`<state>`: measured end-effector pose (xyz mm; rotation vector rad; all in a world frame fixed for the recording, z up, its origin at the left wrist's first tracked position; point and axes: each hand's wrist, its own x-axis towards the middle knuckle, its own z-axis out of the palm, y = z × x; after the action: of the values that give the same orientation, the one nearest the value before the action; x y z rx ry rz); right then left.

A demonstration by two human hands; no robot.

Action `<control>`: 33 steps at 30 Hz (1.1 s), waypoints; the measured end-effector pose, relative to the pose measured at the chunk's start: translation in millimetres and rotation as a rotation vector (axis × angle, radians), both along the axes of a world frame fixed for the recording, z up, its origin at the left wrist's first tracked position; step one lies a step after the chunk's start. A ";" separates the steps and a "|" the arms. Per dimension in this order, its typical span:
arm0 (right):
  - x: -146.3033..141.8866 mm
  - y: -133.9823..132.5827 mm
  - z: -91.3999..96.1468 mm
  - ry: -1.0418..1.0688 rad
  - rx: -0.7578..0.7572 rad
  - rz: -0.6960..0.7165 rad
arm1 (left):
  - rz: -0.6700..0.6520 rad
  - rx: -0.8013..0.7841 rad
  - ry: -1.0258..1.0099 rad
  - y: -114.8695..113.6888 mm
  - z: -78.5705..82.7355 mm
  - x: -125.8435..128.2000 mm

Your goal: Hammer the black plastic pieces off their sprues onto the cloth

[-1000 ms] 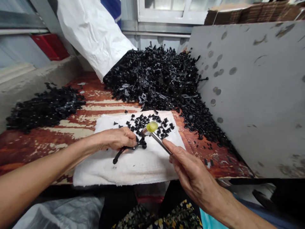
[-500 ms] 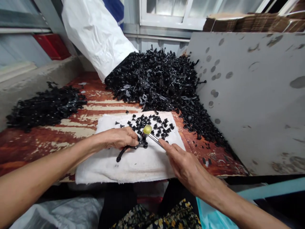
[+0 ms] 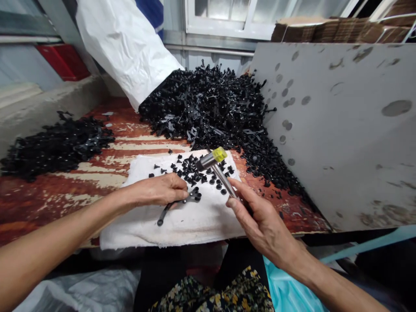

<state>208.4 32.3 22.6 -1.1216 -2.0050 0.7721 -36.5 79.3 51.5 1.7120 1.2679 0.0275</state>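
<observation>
My right hand (image 3: 256, 216) is closed round the handle of a small mallet (image 3: 212, 159) with a metal head and a yellow face, raised above the cloth. Pinched in my left hand (image 3: 170, 187) is a black jointed part (image 3: 165, 213), its long arm pointing toward me and its round-ended tips to the right. Both hands are over a folded white cloth (image 3: 139, 232). Several small black stud-like pieces (image 3: 188, 164) lie scattered on the cloth beyond my left hand. The mallet head is apart from the black part.
A large heap of black parts (image 3: 208, 108) spills from a white sack (image 3: 126, 47) at the back. Another black pile (image 3: 58, 145) sits at left on the worn red tabletop (image 3: 107, 173). A grey panel (image 3: 341, 130) stands along the right. Cardboard stacks (image 3: 325, 32) rest behind it.
The mallet has lifted away from the black part and its head has swung up and to the right. My left hand keeps its pinch almost in place. The whole view has shifted slightly.
</observation>
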 end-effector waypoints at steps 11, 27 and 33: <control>8.8 -24.7 -20.5 0.562 -0.644 -0.137 | 0.339 0.476 -0.035 -52.9 -6.2 38.5; 28.9 -48.7 -41.5 0.486 -0.436 -0.210 | 0.191 -0.063 -0.222 -15.8 -12.9 68.2; 40.9 -45.5 -49.6 0.547 -0.477 -0.271 | 0.259 -0.202 -0.239 -10.7 -17.0 63.5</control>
<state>249.3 -13.1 -27.0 -1.2390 -1.2176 1.2872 27.1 68.6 34.5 1.3227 1.2581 0.2416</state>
